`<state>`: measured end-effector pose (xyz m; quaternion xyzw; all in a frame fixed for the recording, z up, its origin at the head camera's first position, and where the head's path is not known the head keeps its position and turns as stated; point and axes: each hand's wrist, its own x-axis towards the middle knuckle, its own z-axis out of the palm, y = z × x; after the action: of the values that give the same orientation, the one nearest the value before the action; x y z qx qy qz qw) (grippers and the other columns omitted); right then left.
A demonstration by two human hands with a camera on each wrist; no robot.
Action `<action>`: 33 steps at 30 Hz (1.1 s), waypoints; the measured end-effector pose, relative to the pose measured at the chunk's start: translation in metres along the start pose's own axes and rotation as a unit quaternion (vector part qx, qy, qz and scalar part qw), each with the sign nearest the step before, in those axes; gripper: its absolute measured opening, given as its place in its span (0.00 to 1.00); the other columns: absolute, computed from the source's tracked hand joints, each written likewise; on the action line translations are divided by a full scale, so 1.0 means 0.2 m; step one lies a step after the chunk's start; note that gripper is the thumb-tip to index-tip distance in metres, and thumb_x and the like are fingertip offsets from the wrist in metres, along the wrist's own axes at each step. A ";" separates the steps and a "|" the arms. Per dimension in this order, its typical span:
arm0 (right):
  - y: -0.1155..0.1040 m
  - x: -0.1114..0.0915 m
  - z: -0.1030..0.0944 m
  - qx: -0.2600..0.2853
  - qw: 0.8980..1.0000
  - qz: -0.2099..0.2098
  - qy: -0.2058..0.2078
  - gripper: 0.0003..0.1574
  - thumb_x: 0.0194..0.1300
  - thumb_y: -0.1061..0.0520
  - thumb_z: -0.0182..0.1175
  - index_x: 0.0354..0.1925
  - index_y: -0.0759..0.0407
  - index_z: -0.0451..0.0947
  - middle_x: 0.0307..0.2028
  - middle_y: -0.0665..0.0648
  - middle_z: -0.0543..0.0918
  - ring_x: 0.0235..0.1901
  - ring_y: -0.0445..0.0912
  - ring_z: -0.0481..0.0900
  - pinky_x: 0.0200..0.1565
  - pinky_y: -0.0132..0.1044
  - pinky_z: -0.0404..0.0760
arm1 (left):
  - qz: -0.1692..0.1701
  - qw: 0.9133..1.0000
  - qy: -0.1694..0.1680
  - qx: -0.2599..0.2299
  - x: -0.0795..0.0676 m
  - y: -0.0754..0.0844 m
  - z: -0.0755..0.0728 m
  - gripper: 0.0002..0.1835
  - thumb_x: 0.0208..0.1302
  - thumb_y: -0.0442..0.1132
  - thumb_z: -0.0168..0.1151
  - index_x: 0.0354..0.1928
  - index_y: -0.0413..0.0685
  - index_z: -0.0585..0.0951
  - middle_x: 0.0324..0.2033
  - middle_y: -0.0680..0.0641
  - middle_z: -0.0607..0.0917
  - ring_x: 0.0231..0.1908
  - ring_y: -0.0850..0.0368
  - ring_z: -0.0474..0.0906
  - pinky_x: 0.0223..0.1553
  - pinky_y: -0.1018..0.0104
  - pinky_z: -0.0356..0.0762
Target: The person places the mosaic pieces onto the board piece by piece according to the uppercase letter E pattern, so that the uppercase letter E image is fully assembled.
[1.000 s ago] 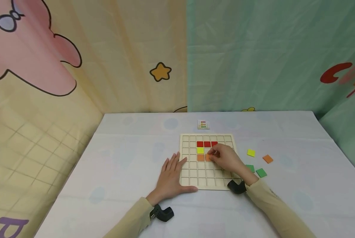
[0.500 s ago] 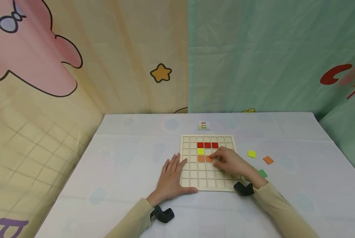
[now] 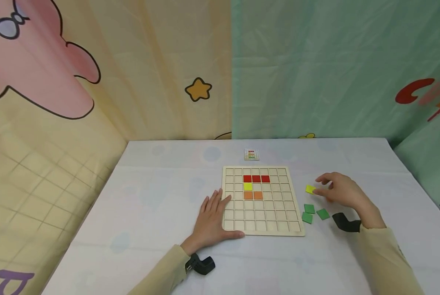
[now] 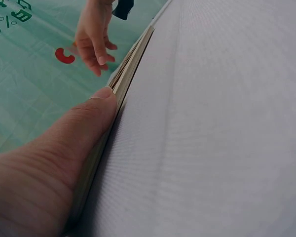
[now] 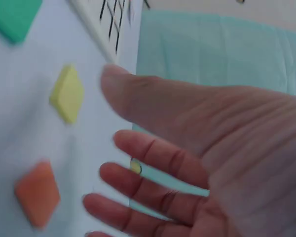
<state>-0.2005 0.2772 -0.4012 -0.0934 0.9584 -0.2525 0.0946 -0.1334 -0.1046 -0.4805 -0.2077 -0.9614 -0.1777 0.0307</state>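
Observation:
My left hand [image 3: 214, 219] rests on the left edge and near corner of the cream grid board [image 3: 278, 226], fingers spread; its thumb lies along the board's side in the left wrist view. On the board sit three red tiles [image 3: 256, 179] in a row, a yellow tile [image 3: 247, 187] and two orange tiles [image 3: 248, 195]. Right of the board, my right hand [image 3: 343, 190] hovers with parted, relaxed fingers near a loose yellow tile [image 5: 68, 95]. In the right wrist view its thumb and fingers are apart from that tile and from a loose orange tile [image 5: 38, 195].
Three green tiles [image 3: 309, 209] lie on the white cloth beside the board's right edge. A small pattern card [image 3: 251, 154] lies behind the board. Printed curtains [image 3: 315, 73] stand behind the table.
My right hand has left the second orange tile lying on the board and moved right, over to the loose tiles. My left hand has stayed in place.

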 end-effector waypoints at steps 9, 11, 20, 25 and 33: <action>0.17 -0.02 -0.07 -0.014 0.994 0.090 -0.053 0.36 0.52 0.42 0.70 0.38 0.72 0.69 0.32 0.65 0.74 0.32 0.55 0.71 0.32 0.44 0.73 | -0.004 1.000 -0.003 0.002 0.00 0.00 -0.01 0.60 0.43 0.77 0.60 0.72 0.47 0.56 0.73 0.41 0.47 0.71 0.48 0.38 0.68 0.52 0.35; 0.18 -0.02 -0.07 -0.016 0.994 0.095 -0.055 0.34 0.53 0.42 0.69 0.36 0.72 0.70 0.29 0.62 0.74 0.30 0.53 0.71 0.30 0.42 0.72 | -0.004 1.000 -0.006 0.003 0.01 -0.01 -0.01 0.60 0.43 0.77 0.60 0.72 0.47 0.56 0.73 0.41 0.47 0.72 0.48 0.37 0.68 0.52 0.34; 0.17 -0.01 -0.03 0.006 0.995 0.084 -0.044 0.22 0.58 0.50 0.66 0.30 0.67 0.71 0.25 0.56 0.71 0.27 0.50 0.68 0.27 0.38 0.67 | 0.001 1.000 0.000 -0.004 0.01 0.00 -0.01 0.60 0.43 0.75 0.61 0.72 0.46 0.56 0.72 0.40 0.48 0.71 0.47 0.38 0.68 0.51 0.35; 0.16 0.00 -0.02 0.023 0.997 0.070 -0.025 0.19 0.56 0.54 0.68 0.30 0.66 0.70 0.24 0.56 0.72 0.27 0.50 0.69 0.27 0.38 0.67 | 0.009 1.000 0.010 -0.011 0.00 0.00 0.00 0.59 0.44 0.75 0.61 0.71 0.45 0.57 0.72 0.39 0.49 0.71 0.45 0.40 0.67 0.49 0.37; 0.08 0.02 0.00 0.052 0.998 0.027 0.039 0.16 0.59 0.54 0.67 0.33 0.66 0.74 0.26 0.55 0.77 0.25 0.48 0.73 0.25 0.38 0.71 | -0.002 1.000 0.000 -0.007 0.00 0.00 -0.01 0.60 0.43 0.76 0.61 0.72 0.46 0.57 0.72 0.40 0.48 0.71 0.48 0.38 0.68 0.51 0.35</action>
<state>-0.2061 0.2894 -0.4101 -0.0527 0.9491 -0.3027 0.0691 -0.1330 -0.1046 -0.4788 -0.2063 -0.9605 -0.1845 0.0290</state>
